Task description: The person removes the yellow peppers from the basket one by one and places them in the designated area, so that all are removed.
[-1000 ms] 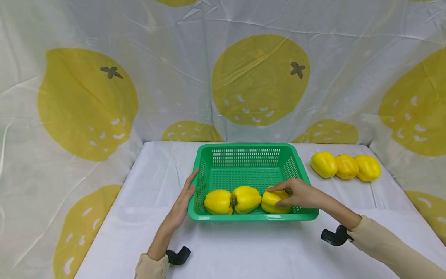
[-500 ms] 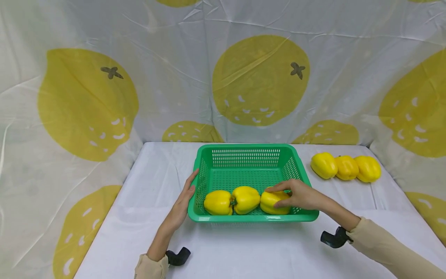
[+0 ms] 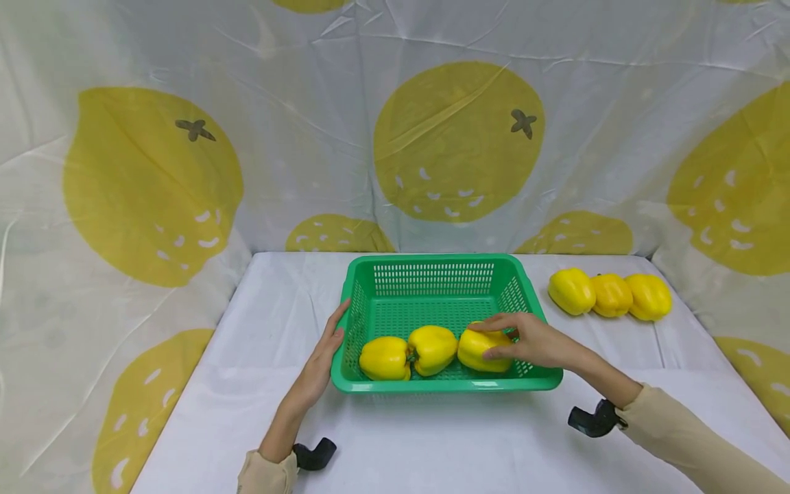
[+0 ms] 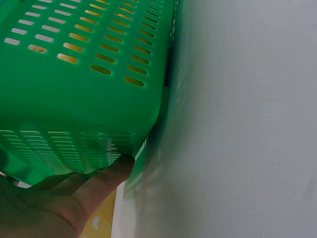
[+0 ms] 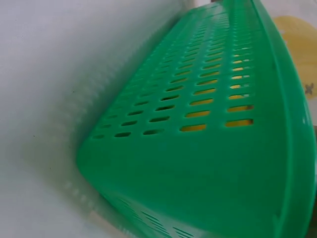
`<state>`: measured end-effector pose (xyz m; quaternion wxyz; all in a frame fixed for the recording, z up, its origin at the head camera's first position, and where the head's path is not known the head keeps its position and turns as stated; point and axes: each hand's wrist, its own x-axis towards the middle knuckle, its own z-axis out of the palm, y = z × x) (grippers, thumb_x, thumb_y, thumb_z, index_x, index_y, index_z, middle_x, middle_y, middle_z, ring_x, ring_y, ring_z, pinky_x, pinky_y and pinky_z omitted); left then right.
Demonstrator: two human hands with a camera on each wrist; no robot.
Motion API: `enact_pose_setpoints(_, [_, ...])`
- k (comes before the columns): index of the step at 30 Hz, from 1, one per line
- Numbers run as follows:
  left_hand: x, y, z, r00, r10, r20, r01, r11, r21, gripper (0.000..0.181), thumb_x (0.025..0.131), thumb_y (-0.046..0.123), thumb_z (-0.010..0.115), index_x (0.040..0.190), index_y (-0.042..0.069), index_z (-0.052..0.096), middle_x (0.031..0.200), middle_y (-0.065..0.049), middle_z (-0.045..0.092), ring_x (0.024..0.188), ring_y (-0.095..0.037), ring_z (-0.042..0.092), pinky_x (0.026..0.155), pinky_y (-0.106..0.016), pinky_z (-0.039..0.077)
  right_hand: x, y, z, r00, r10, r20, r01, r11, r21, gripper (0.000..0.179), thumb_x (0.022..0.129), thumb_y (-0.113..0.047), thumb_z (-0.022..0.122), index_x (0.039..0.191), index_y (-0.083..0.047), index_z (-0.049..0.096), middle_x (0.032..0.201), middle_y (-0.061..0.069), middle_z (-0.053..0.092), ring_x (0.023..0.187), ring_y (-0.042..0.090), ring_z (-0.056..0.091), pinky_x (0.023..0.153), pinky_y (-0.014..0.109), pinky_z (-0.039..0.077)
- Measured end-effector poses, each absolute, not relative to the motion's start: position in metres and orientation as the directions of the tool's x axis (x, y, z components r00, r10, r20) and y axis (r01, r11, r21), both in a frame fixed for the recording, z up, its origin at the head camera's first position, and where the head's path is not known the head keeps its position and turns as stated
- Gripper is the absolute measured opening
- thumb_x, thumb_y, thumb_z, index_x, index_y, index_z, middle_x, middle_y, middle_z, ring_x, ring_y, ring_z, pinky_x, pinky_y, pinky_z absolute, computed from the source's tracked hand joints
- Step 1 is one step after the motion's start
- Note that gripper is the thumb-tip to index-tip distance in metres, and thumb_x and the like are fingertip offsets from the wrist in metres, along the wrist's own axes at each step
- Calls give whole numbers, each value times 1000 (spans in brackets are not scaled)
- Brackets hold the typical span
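In the head view a green plastic basket with slotted walls stands on the white table. Three yellow bell peppers lie in a row along its front: a left one, a middle one and a right one. My right hand reaches over the basket's right side and grips the right pepper between thumb and fingers. At the left side, my left hand rests with its fingers straight against the outer wall. The left wrist view shows those fingers touching the slotted wall.
Several lemon-print patches mark the white cloth backdrop behind and beside the table. Three more yellow bell peppers lie in a row on the table, right of the basket. A black wrist camera sits at each sleeve cuff.
My right hand has shifted the right pepper slightly left and back, up against the middle pepper, which has also moved a little. My left hand has stayed on the basket's side.
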<state>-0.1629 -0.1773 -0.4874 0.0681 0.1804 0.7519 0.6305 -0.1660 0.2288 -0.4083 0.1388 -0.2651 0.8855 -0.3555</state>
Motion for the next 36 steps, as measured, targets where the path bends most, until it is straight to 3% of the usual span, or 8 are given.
enact_pose_setpoints(12, [-162, -175, -486, -925, 359, 121, 180, 135, 974, 51, 115, 35, 19, 166, 37, 11, 176, 0, 4, 162, -31, 2, 125, -71, 2, -159, 240, -397, -874, -485, -40, -313, 624, -716, 52, 96, -33, 74, 145, -22, 62, 141, 10, 63, 123, 29, 59, 99, 42, 51])
enact_pose_setpoints(19, [-162, -176, -486, -926, 355, 127, 188, 140, 972, 51, 115, 34, 18, 166, 36, 12, 176, 0, 4, 162, -31, 3, 126, -69, 3, -156, 245, -393, -895, -447, 0, -310, 620, -721, 52, 97, -31, 74, 146, -23, 61, 141, 13, 61, 114, 25, 60, 86, 25, 54])
enact_pose_setpoints(31, [-163, -178, -485, -925, 358, 124, 190, 154, 970, 51, 116, 35, 18, 166, 36, 11, 176, 0, 3, 162, -31, 1, 125, -69, 1, -144, 259, -381, -937, -348, 22, -255, 643, -722, 50, 100, -34, 70, 148, -33, 58, 144, 6, 58, 128, 31, 55, 93, 41, 52])
enact_pose_setpoints(36, [-163, -178, -486, -925, 358, 126, 191, 151, 970, 51, 116, 34, 18, 166, 36, 11, 176, 1, 4, 162, -31, 1, 125, -69, 2, -140, 263, -377, -950, -311, 29, -233, 645, -728, 49, 100, -34, 70, 148, -34, 58, 143, 5, 58, 125, 33, 57, 93, 43, 50])
